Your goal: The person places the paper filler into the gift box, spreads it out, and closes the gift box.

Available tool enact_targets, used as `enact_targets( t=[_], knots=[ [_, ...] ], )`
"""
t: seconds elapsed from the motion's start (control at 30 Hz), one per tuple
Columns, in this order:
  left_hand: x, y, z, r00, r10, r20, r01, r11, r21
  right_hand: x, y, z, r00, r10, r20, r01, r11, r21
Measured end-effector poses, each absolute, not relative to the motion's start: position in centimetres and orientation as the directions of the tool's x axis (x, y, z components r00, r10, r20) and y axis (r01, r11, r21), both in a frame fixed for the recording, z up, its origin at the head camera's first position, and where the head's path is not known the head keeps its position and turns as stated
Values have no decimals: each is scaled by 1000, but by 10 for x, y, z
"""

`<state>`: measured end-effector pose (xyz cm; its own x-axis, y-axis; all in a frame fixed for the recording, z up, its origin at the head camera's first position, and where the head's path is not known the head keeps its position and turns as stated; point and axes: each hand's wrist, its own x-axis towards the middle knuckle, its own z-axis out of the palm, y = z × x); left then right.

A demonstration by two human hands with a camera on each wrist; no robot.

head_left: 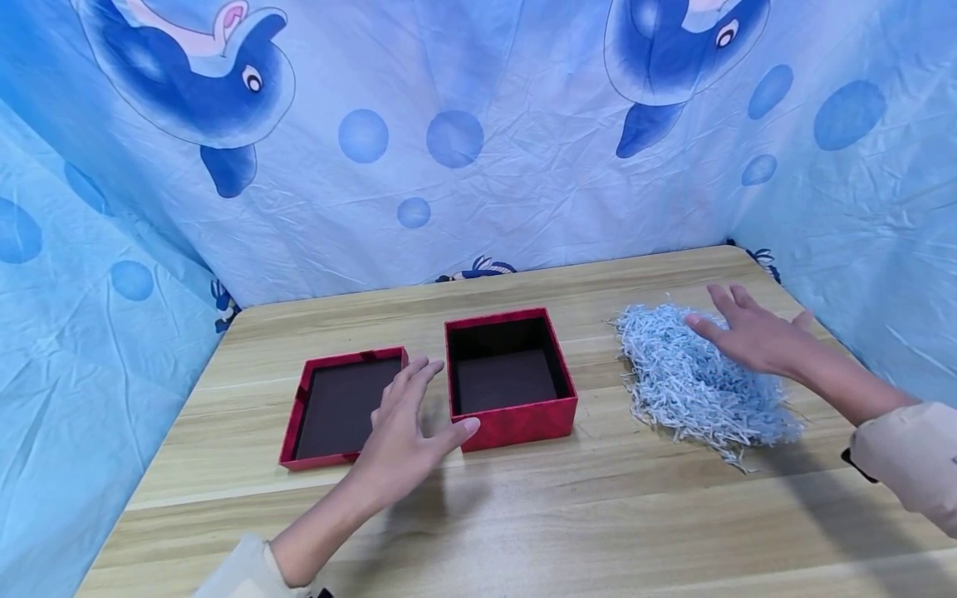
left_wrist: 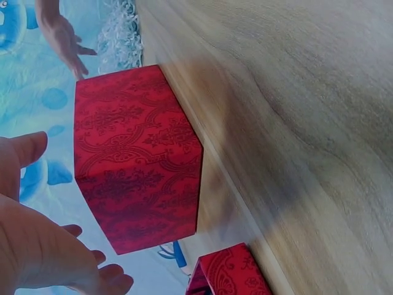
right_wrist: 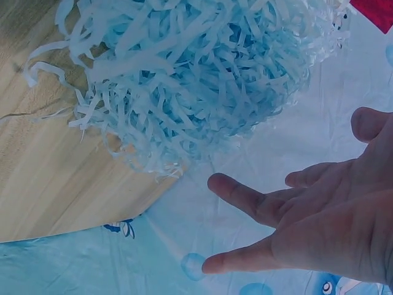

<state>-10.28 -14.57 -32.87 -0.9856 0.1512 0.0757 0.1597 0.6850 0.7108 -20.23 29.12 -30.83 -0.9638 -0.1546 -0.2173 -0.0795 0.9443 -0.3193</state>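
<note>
An open red box (head_left: 516,423) with a dark inside stands mid-table; the left wrist view shows the black pattern on its red sides (left_wrist: 138,129). To its left, the shallow red lid (head_left: 347,407) lies with its dark inside up. My left hand (head_left: 404,444) hovers between lid and box, fingers spread, holding nothing. On the right is a heap of pale blue shredded paper (head_left: 695,382). Above that heap is my right hand (head_left: 758,332), its fingers spread; the right wrist view shows the fingers apart from the shredded paper (right_wrist: 184,80).
A wooden table (head_left: 598,515) carries everything. Blue cloth with printed dolphins (head_left: 217,75) hangs behind and along both sides of the table. A few loose paper strips (head_left: 736,461) lie at the heap's near edge.
</note>
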Motion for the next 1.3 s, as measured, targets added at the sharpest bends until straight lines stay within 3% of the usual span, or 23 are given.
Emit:
enact_targets(
  t=[0.33,0.73,1.3],
  knots=[
    [-105,-143,-329,-987,156,40,133,651,747,-203,295,-307,-952,-178,-251,-87,938,-334],
    [-108,-140,-334,-987,157,42,131,611,781,-207,304,-312,-933,-291,-212,-179,886,-428],
    [-112,-135,-338,-986,166,22,116,580,807,-206,310,-316,-903,-348,-253,-135,788,-601]
  ],
)
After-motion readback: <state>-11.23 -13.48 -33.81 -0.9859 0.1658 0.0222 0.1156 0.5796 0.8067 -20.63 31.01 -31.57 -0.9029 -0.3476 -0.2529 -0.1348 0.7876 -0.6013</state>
